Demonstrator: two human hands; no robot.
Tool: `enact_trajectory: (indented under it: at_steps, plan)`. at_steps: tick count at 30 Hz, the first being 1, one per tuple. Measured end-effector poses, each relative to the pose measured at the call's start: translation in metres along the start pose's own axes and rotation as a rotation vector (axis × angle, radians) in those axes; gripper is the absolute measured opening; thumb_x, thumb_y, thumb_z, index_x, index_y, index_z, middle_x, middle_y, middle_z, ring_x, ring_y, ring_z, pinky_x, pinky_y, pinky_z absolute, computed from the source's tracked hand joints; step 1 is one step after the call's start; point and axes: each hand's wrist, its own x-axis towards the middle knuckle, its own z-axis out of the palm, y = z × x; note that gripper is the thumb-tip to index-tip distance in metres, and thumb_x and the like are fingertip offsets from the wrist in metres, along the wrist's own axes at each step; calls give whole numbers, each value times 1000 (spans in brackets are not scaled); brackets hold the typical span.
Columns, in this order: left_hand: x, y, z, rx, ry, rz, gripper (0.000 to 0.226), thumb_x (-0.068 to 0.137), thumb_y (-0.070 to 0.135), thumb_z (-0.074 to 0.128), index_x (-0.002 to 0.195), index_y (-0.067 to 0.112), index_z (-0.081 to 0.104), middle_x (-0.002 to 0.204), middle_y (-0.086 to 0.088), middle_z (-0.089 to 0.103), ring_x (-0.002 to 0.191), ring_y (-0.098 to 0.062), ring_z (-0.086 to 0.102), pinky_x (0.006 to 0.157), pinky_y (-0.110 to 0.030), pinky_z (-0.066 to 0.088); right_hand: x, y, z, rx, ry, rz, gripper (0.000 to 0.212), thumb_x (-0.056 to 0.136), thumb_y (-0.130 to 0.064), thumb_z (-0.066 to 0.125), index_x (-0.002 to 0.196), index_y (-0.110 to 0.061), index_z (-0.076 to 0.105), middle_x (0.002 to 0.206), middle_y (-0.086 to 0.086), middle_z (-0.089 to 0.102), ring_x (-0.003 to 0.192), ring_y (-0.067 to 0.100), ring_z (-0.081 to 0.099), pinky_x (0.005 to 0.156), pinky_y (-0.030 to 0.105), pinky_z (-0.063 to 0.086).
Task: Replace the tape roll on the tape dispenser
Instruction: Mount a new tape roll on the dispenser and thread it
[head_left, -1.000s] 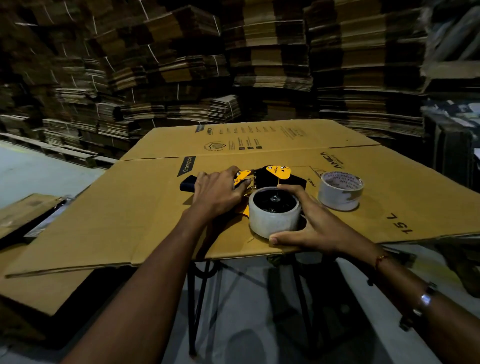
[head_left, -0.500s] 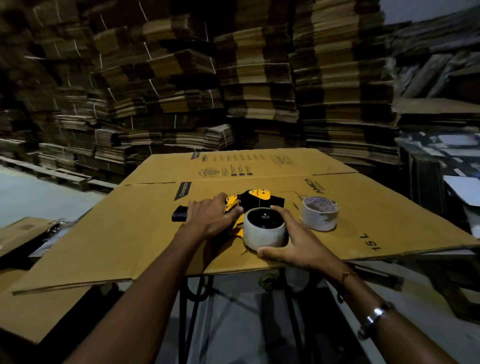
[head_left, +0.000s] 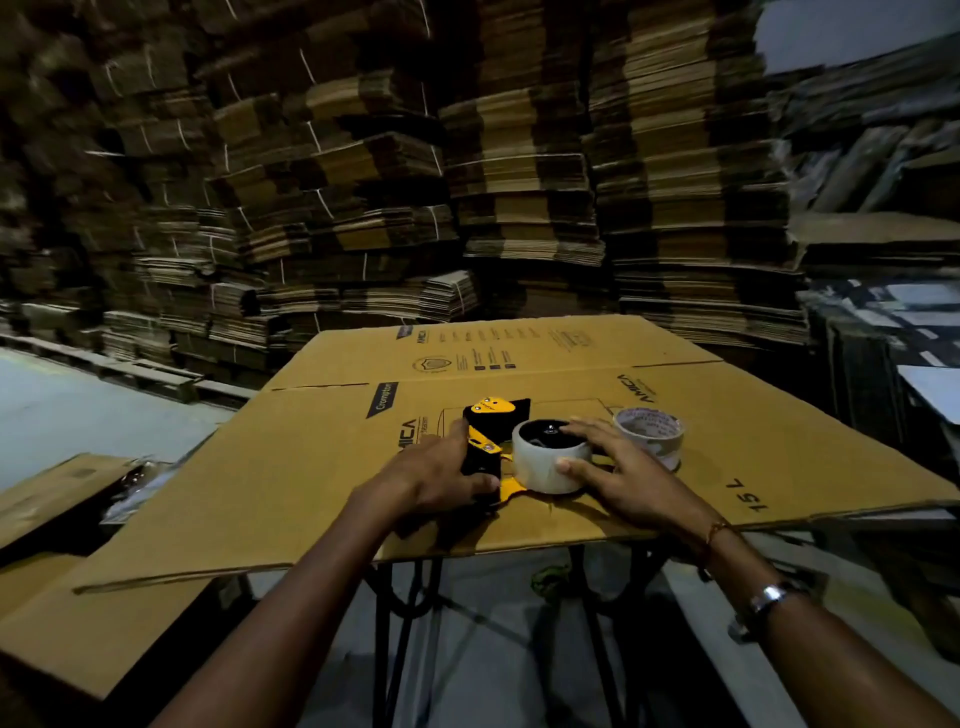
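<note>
A black and yellow tape dispenser (head_left: 492, 422) lies on its side on a flattened cardboard sheet (head_left: 322, 457). A wide pale tape roll (head_left: 540, 465) sits on its hub. My left hand (head_left: 435, 475) grips the dispenser's black handle. My right hand (head_left: 618, 470) holds the roll, thumb on its near wall and fingers over its top rim. A second, thinner roll (head_left: 653, 434) with a printed core stands just right of my right hand, untouched.
The cardboard sheet rests on a small black metal stand (head_left: 405, 597) and overhangs it on all sides. Tall stacks of flattened cartons (head_left: 519, 182) fill the background. More cardboard (head_left: 47, 499) lies low at the left. Grey floor shows below.
The dispenser has turned so its handle points toward me, and my left hand has moved onto that handle. My right hand's fingers have shifted onto the roll's top. The camera tilted upward.
</note>
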Motion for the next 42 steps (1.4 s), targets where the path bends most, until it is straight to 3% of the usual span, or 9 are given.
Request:
enact_trajectory:
  at_steps: [7, 12, 17, 19, 22, 25, 29, 32, 42]
  plan:
    - [-34, 41, 7, 105, 47, 5, 76, 90, 72, 45, 139, 15, 38, 121, -11, 64, 107, -30, 62, 86, -41, 50, 12, 20, -15, 149, 18, -3, 44, 99, -28, 63, 141, -38, 54, 151, -8, 49, 140, 10, 45, 114, 38, 44]
    - [-62, 81, 28, 88, 179, -111, 92, 94, 72, 32, 157, 9, 10, 137, -16, 55, 121, -36, 56, 92, -43, 45, 11, 21, -12, 214, 108, -14, 39, 99, -19, 64, 133, -37, 59, 145, -7, 55, 132, 10, 54, 97, 22, 52]
    - [-78, 102, 57, -94, 185, -154, 95, 91, 76, 21, 157, 19, -17, 127, -12, 60, 118, -32, 56, 100, -43, 41, 10, 19, -13, 323, 83, -6, 37, 103, -10, 55, 125, -39, 61, 140, -10, 56, 131, 11, 53, 88, 15, 55]
    - [-83, 102, 62, -166, 228, -123, 91, 90, 77, 23, 159, 24, -8, 115, -5, 65, 110, -28, 59, 99, -44, 43, 8, 13, -17, 437, 104, 20, 43, 104, -1, 48, 122, -37, 62, 138, -11, 58, 134, 15, 52, 92, 21, 56]
    - [-85, 81, 55, -254, 483, -37, 58, 98, 60, 37, 150, 34, 35, 93, 9, 66, 89, -12, 62, 85, -31, 49, 0, -1, -27, 342, 231, -18, 39, 104, -5, 50, 121, -38, 63, 134, -14, 62, 131, 9, 55, 102, 32, 52]
    - [-61, 41, 31, -239, 731, -16, 42, 99, 16, 54, 139, 31, 53, 122, 7, 66, 103, -13, 64, 91, -37, 54, -17, -28, -27, 144, 225, -145, 25, 101, -25, 59, 122, -36, 68, 127, -26, 62, 121, -10, 53, 103, 29, 49]
    - [-12, -2, 0, -158, 417, 132, 60, 95, 0, 50, 144, 35, 48, 157, 11, 36, 143, -14, 33, 117, -46, 35, -29, -77, -3, -308, 70, -286, 43, 97, -51, 57, 135, -32, 59, 134, -21, 53, 128, 1, 40, 104, 29, 39]
    - [3, -12, 3, -239, 170, 256, 55, 99, 0, 43, 142, 32, 52, 159, 12, 37, 147, -9, 29, 123, -44, 27, -24, -94, 23, -558, 0, -216, 56, 97, -56, 52, 145, -30, 44, 140, -13, 46, 131, 10, 33, 102, 31, 36]
    - [-9, -19, 15, -164, 278, 232, 51, 101, 11, 43, 144, 38, 50, 157, 21, 35, 147, -12, 31, 119, -43, 33, -10, -62, 16, -418, -208, -352, 31, 101, -25, 58, 124, -46, 54, 141, -22, 38, 140, 11, 17, 115, 44, 30]
